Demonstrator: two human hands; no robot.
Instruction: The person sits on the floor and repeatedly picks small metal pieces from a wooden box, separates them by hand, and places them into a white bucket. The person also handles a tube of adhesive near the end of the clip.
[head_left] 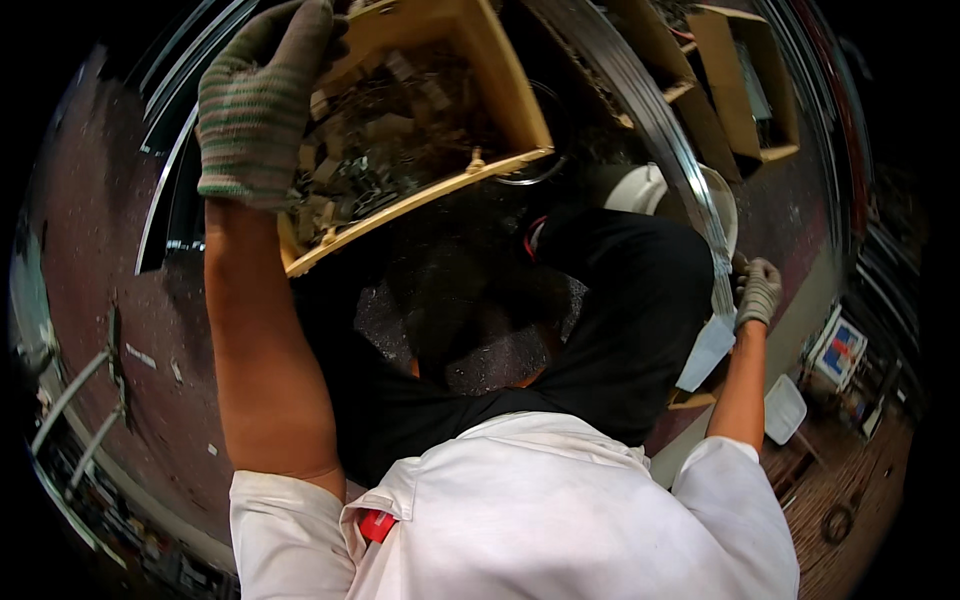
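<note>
My left hand point(258, 125), in a striped grey-green knitted glove, is raised at the upper left beside a wooden box point(400, 218). Its fingers are curled in toward the thumb, and whatever they hold is hidden. Small metal pieces point(365, 190) and light brown bits fill the box. Over on the right, my right hand point(758, 292), gloved too, is closed close to the near end of a long bundle of shiny metal strips point(690, 170). I cannot make out what is between its fingers.
A white bucket point(728, 205) stands partly behind the strips. Beyond it is an open cardboard box point(745, 90). Long metal profiles point(175, 100) lie at the far left. A pale tray point(785, 408) is at the lower right. My legs in black trousers point(640, 290) flank the middle.
</note>
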